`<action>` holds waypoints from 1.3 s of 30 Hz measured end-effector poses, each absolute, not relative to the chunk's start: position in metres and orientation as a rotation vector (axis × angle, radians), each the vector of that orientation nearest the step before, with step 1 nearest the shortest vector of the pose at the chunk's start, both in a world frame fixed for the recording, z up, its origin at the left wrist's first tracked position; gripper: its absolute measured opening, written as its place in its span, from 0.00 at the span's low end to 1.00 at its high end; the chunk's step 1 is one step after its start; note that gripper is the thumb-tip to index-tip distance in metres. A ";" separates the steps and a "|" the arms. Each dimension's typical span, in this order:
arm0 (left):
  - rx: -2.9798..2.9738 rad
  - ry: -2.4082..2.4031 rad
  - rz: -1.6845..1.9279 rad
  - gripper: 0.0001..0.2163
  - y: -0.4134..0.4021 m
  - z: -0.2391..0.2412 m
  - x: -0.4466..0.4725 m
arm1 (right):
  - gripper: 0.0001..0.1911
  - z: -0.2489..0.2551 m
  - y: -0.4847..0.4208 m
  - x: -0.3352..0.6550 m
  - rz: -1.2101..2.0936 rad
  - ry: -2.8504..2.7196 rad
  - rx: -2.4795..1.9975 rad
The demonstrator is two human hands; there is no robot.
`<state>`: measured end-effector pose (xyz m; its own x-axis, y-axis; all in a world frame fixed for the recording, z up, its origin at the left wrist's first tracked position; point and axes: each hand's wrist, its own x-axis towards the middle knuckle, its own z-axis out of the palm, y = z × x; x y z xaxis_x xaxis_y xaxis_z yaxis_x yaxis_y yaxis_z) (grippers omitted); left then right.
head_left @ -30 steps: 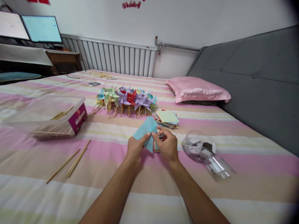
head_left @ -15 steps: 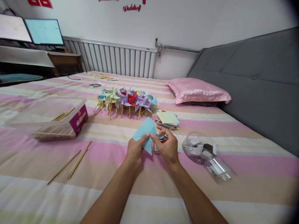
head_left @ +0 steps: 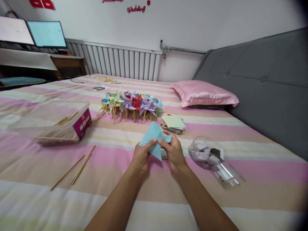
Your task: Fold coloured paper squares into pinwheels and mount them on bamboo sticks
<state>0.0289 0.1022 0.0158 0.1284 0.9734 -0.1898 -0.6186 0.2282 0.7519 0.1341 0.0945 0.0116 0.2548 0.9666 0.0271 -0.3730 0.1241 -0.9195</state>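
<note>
Between my hands is a light blue paper pinwheel, its flaps partly folded toward the centre. My left hand pinches its left side, thumb on the paper near the middle. My right hand grips the right side, thumb close to the other thumb, with a blue flap rising above the fingers. Partly hidden under my right hand lies a second stack of paper squares, blue on top. Just beyond, a stack of coloured paper squares has a pale yellow sheet on top.
Finished pinwheels on sticks stand grouped beyond my hands. Left are a clear plastic box of sticks and several loose sticks. Right lie a clear round container and a clear plastic cylinder. A pink pillow rests by the grey headboard.
The blue paper has turned slightly in my hands and shifted a little right. My right fingers have closed in around the flap, which now stands out more above them.
</note>
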 end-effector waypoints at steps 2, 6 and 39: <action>0.616 0.740 1.207 0.10 0.102 0.016 0.027 | 0.30 0.015 0.095 0.140 1.206 -0.775 -0.967; 0.675 0.712 1.110 0.11 0.105 0.018 0.021 | 0.29 0.024 0.094 0.157 1.368 -0.823 -0.981; 0.832 0.988 1.140 0.14 0.111 0.015 0.017 | 0.33 0.021 0.097 0.166 1.111 -1.143 -1.067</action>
<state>0.0166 0.1110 0.0154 0.1169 0.9730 -0.1989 -0.3353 0.2272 0.9143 0.1662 0.0969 0.0213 0.0741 0.9889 0.1286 -0.1005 0.1357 -0.9856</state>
